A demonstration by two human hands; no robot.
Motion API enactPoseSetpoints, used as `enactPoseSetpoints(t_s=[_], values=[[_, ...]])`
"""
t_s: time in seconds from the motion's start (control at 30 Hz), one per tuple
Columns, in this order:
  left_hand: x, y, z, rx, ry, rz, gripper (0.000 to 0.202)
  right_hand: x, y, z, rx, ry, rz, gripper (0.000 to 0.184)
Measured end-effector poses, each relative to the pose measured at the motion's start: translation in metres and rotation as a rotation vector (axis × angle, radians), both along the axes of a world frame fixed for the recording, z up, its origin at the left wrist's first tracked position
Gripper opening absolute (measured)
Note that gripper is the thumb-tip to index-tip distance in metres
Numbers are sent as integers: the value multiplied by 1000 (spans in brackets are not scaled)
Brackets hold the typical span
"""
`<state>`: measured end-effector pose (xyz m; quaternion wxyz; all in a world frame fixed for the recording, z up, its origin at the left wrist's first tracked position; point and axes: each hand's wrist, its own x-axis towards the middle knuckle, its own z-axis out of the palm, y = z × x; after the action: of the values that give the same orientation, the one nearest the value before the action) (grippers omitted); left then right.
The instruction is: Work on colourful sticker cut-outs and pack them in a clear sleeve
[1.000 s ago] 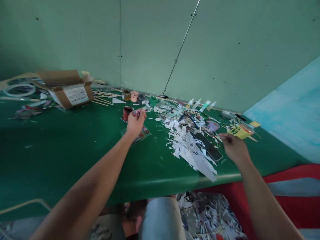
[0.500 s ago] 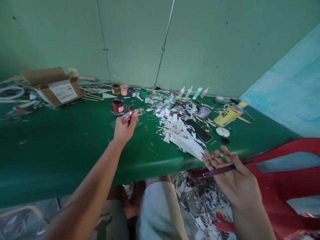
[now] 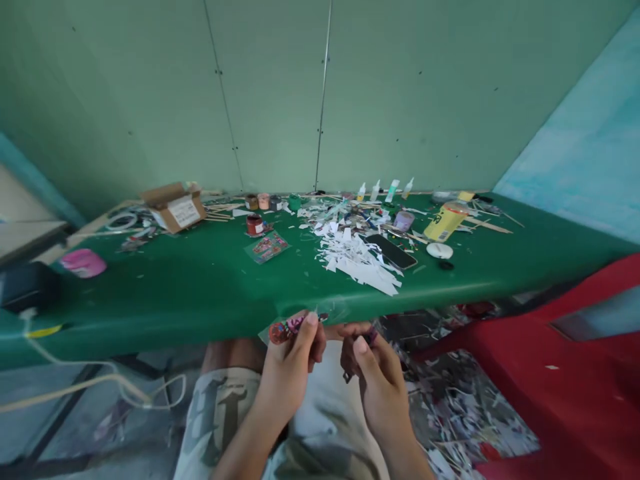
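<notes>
Both hands are drawn in close over my lap, just below the front edge of the green table (image 3: 200, 293). My left hand (image 3: 293, 363) pinches a small clear packet of colourful stickers (image 3: 285, 328) between thumb and fingers. My right hand (image 3: 373, 373) is closed around a thin dark purple stick (image 3: 367, 339), mostly hidden by the fingers. The two hands nearly touch. A second sticker packet (image 3: 267, 247) lies flat on the table beside a small red paint jar (image 3: 254, 224).
A heap of white paper scraps (image 3: 357, 257), a black phone (image 3: 391, 251), a yellow bottle (image 3: 443, 222), small glue bottles (image 3: 385, 190) and little jars crowd the table's middle. A cardboard box (image 3: 175, 207) sits at the left, a red plastic chair (image 3: 560, 373) at my right. Scraps litter the floor.
My left hand came back from the table with a sticker packet. My right hand moved in beside it with the purple stick. The view has pulled back from the table.
</notes>
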<state>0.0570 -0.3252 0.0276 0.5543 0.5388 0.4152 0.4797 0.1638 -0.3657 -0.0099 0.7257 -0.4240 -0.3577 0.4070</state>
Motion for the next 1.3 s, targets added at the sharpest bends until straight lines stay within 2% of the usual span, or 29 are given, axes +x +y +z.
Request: enactPoseSetpoints(t_s=[0.07,0.17,0.27,0.33,0.37,0.43,0.5,0.57,0.73,0.77,0.8,0.83,0.93,1.0,1.07,1.17,1.3], values=[[-3,-14,5,60,64,14,47,-3,-10,4,5,29,-31,36],[-6,-27,4,140,140,0,46,1,-15,6,-13,-63,-44,32],[-12,-27,-2,221,247,-11,40,6,-12,7,-8,-149,-30,31],[-16,-25,-5,254,318,-33,37,8,-13,8,2,-112,-5,32],[-18,-24,-5,260,333,-51,37,8,-14,10,-3,-60,29,33],[-20,-22,-4,240,308,-57,40,7,-18,13,-54,105,200,34],[-18,-23,-3,198,230,-9,44,4,-22,15,-109,327,414,33],[-13,-25,-5,144,141,54,46,1,-24,17,-124,521,554,31],[-7,-15,-16,-15,-129,140,41,3,-20,19,-146,719,599,33],[-12,-9,-16,-62,-209,173,40,8,-20,21,-146,733,574,33],[-19,-3,-15,-129,-363,281,38,15,-20,24,-133,744,529,33],[-28,4,-12,-141,-425,340,37,25,-22,27,-105,751,450,30],[-60,15,1,-125,-526,446,39,64,-29,36,79,742,37,25],[-75,13,7,-139,-571,447,36,92,-34,38,162,693,-146,30],[-82,7,10,-232,-648,365,33,115,-38,35,192,649,-273,29],[-84,3,9,-301,-722,311,31,136,-41,26,169,541,-412,13],[-87,7,6,-268,-758,356,32,130,-37,23,101,534,-447,23]])
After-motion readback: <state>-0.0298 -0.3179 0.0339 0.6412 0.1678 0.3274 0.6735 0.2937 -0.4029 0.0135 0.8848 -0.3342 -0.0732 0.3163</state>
